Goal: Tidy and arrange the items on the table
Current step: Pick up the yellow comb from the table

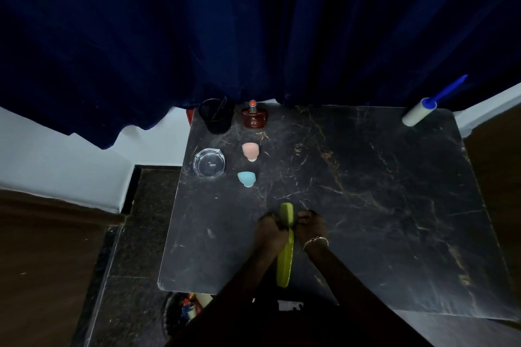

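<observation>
A long green comb lies lengthwise on the dark marble table near its front edge. My left hand and my right hand both grip it near its far end, one on each side. At the table's left stand a blue sponge, a pink sponge, a clear glass ashtray, a dark red perfume bottle and a black cup with a pen in it. A lint roller with a blue handle lies at the back right corner.
A dark blue curtain hangs behind the table and touches its back edge. A basket with colourful items sits on the floor under the front left corner. White wall and dark tiled floor lie to the left.
</observation>
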Tool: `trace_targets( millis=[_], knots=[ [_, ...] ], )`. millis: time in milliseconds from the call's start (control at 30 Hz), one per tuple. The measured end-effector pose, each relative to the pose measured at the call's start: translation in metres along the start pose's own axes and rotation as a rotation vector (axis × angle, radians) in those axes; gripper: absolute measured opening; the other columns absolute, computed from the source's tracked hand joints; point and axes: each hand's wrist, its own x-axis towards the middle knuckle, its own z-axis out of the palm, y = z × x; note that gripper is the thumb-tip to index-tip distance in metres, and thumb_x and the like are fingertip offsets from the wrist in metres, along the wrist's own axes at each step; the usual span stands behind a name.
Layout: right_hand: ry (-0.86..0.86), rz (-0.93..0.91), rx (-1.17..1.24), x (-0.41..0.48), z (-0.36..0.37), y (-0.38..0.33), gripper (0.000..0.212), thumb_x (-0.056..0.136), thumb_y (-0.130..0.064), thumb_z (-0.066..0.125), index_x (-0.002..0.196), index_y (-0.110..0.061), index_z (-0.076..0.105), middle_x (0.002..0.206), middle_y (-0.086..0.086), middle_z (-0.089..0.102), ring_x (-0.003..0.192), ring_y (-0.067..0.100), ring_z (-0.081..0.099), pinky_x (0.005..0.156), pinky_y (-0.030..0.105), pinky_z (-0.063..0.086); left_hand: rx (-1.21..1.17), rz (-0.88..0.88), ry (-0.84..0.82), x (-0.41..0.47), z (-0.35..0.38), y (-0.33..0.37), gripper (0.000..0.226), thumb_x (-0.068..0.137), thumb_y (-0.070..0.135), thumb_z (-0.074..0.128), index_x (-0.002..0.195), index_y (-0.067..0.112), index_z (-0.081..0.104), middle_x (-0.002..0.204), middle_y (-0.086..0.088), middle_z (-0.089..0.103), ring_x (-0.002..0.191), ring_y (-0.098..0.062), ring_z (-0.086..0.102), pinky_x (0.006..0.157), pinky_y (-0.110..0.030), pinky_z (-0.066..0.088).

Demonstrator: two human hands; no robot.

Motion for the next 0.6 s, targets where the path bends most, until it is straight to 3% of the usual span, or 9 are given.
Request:
trace_targets(
  millis=[100,233,300,367,433,500,600],
  knots=[
    [0.000,0.003,0.014,0.002,0.000,0.001,0.027,0.076,0.013,0.066,0.103,0.010,0.068,0.098,0.023,0.070,0.082,0.020,0.060,0.059,0.015,0.043,-0.031,-0.004,0.010,0.001,0.002,0.000,0.015,0.085,0.010,0.068,0.099,0.006,0.073,0.110,-0.015,0.077,0.107,-0.031,0.071,0.091,-0.035,0.053],
    [-0.116,-0.006,-0.120,0.002,-0.003,0.006,0.007,0.083,-0.004,0.069,0.080,0.000,0.074,0.083,0.018,0.072,0.079,0.024,0.066,0.070,0.028,0.051,-0.069,0.005,-0.025,0.000,0.007,0.005,0.019,0.094,0.018,0.065,0.100,0.005,0.077,0.108,-0.016,0.078,0.105,-0.031,0.072,0.092,-0.035,0.054],
    [-0.099,-0.013,-0.105,0.001,-0.006,0.010,0.007,0.081,-0.003,0.071,0.080,0.003,0.073,0.079,0.015,0.068,0.076,0.021,0.062,0.069,0.030,0.048,-0.092,0.011,-0.058,-0.001,0.008,0.004,0.019,0.096,0.019,0.063,0.099,0.007,0.078,0.106,-0.014,0.078,0.103,-0.029,0.072,0.093,-0.036,0.055],
    [-0.066,-0.031,-0.068,0.001,-0.009,0.009,0.018,0.078,-0.002,0.076,0.090,0.011,0.071,0.078,0.015,0.065,0.068,0.019,0.059,0.061,0.023,0.043,-0.130,0.030,-0.082,-0.002,0.008,0.003,0.018,0.095,0.012,0.061,0.102,0.007,0.077,0.108,-0.014,0.078,0.104,-0.029,0.072,0.095,-0.037,0.055],
    [-0.034,-0.072,-0.050,0.001,-0.012,0.002,0.018,0.077,-0.001,0.077,0.083,0.015,0.071,0.065,0.012,0.061,0.050,0.006,0.053,0.048,0.016,0.038,-0.151,0.073,-0.117,-0.004,0.008,0.006,0.021,0.090,0.003,0.063,0.107,0.006,0.075,0.110,-0.014,0.078,0.105,-0.027,0.072,0.093,-0.032,0.055],
    [0.007,-0.099,-0.056,0.001,-0.016,-0.009,0.018,0.078,-0.006,0.078,0.074,0.010,0.071,0.061,0.013,0.063,0.048,0.007,0.054,0.044,0.014,0.037,-0.159,0.133,-0.161,-0.007,0.009,0.012,0.030,0.085,-0.005,0.066,0.114,0.005,0.071,0.114,-0.015,0.076,0.108,-0.028,0.071,0.093,-0.028,0.054],
    [0.050,-0.188,-0.082,-0.002,-0.020,-0.023,0.020,0.077,-0.017,0.079,0.068,0.000,0.073,0.064,0.018,0.068,0.058,0.017,0.057,0.054,0.025,0.041,-0.187,0.228,-0.143,-0.007,0.008,0.020,0.046,0.079,-0.010,0.073,0.123,-0.001,0.062,0.124,-0.020,0.068,0.117,-0.034,0.066,0.104,-0.042,0.052]
  ],
)
